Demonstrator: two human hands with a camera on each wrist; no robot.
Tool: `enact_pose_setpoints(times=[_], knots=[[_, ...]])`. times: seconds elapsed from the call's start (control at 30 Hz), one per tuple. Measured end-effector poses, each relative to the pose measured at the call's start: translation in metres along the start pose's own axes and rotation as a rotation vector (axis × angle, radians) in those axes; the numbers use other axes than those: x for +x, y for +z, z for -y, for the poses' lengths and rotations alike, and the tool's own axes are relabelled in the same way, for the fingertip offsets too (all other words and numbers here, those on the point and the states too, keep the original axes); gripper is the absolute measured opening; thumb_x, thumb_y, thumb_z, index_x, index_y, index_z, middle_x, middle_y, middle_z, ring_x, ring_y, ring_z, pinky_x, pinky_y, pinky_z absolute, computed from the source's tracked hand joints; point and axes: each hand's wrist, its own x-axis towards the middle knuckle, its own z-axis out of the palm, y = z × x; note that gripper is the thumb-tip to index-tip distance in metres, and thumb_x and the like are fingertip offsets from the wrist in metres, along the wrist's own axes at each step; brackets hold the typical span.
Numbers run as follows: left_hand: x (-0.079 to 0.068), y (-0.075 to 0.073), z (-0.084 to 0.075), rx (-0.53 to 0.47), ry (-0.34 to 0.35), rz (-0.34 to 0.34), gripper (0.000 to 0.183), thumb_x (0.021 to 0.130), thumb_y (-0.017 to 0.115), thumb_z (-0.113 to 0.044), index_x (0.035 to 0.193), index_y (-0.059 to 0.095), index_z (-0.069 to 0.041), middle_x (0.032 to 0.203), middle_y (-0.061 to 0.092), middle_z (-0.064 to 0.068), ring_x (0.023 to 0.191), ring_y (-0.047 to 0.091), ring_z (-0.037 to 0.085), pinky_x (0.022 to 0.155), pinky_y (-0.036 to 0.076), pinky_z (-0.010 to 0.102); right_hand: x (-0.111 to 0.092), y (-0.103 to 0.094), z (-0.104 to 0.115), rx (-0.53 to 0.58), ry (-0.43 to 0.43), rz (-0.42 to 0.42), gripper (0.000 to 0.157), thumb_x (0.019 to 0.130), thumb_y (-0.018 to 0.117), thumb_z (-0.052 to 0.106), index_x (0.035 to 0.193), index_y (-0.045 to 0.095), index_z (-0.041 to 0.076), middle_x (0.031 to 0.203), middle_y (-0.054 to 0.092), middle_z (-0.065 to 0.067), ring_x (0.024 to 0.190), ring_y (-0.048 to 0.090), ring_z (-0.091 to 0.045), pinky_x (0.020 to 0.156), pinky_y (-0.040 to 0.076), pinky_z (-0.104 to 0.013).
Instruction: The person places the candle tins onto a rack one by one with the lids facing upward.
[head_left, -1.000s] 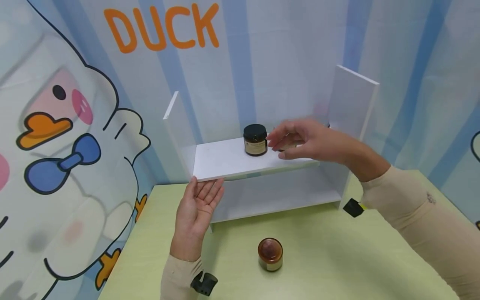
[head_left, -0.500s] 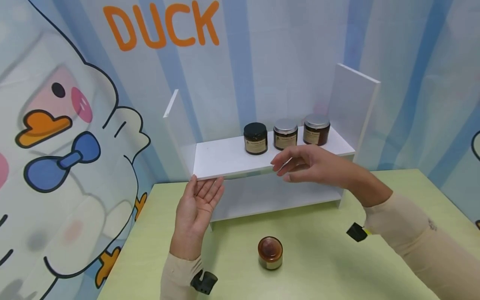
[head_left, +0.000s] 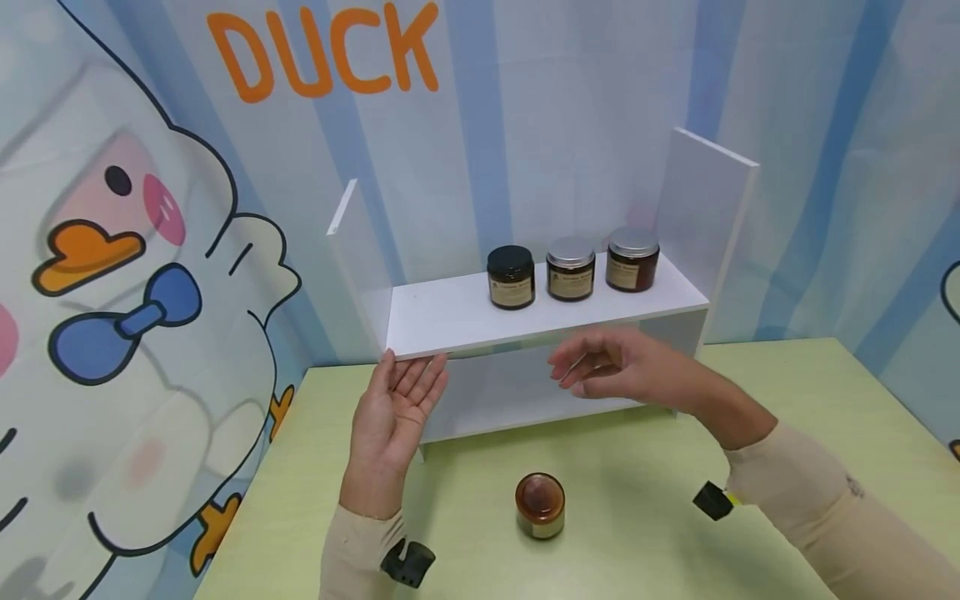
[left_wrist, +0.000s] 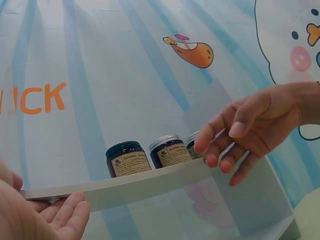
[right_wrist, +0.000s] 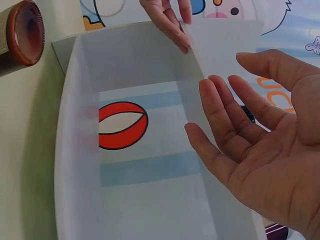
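A white two-tier shelf (head_left: 442,321) stands on the table. My left hand (head_left: 393,417) holds the front left corner of its upper board, thumb at the edge and fingers underneath, as the left wrist view (left_wrist: 55,212) also shows. On that board sit a black-lidded jar (head_left: 512,279) and two silver-lidded jars, one in the middle (head_left: 571,271) and one at the right (head_left: 632,261). My right hand (head_left: 630,367) hovers before the shelf, below the upper board's front edge, fingers loosely bent around nothing. An amber jar (head_left: 540,506) stands on the table in front.
The lower board (head_left: 540,396) lies beneath the upper one. Upright side panels rise at the left (head_left: 356,258) and right (head_left: 708,200). Behind hangs a striped curtain (head_left: 585,108) with duck pictures. The pale green table (head_left: 645,500) extends to both sides and forward.
My right hand has moved down and toward me from beside the black-lidded jar, uncovering the two silver-lidded jars. My left hand has stayed at the shelf corner.
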Motion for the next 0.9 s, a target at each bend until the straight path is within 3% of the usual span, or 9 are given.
enact_pose_setpoints(times=[0.53, 0.9], knots=[[-0.001, 0.000, 0.001, 0.006, 0.003, -0.002, 0.046, 0.110, 0.046, -0.034, 0.143, 0.046, -0.002, 0.118, 0.068, 0.012, 0.117, 0.068, 0.027, 0.102, 0.055, 0.040, -0.004, 0.030, -0.038, 0.060, 0.074, 0.039, 0.034, 0.098, 0.070, 0.012, 0.131, 0.063, 0.009, 0.126, 0.065, -0.016, 0.113, 0.066, -0.031, 0.094, 0.059, -0.038], [-0.001, 0.001, 0.002, -0.002, 0.007, -0.011, 0.045, 0.109, 0.046, -0.034, 0.141, 0.047, -0.001, 0.116, 0.071, 0.013, 0.115, 0.070, 0.027, 0.100, 0.057, 0.039, -0.003, 0.047, -0.060, 0.113, 0.094, 0.072, 0.034, 0.098, 0.069, 0.010, 0.130, 0.061, 0.005, 0.127, 0.063, -0.022, 0.113, 0.066, -0.031, 0.094, 0.059, -0.035]])
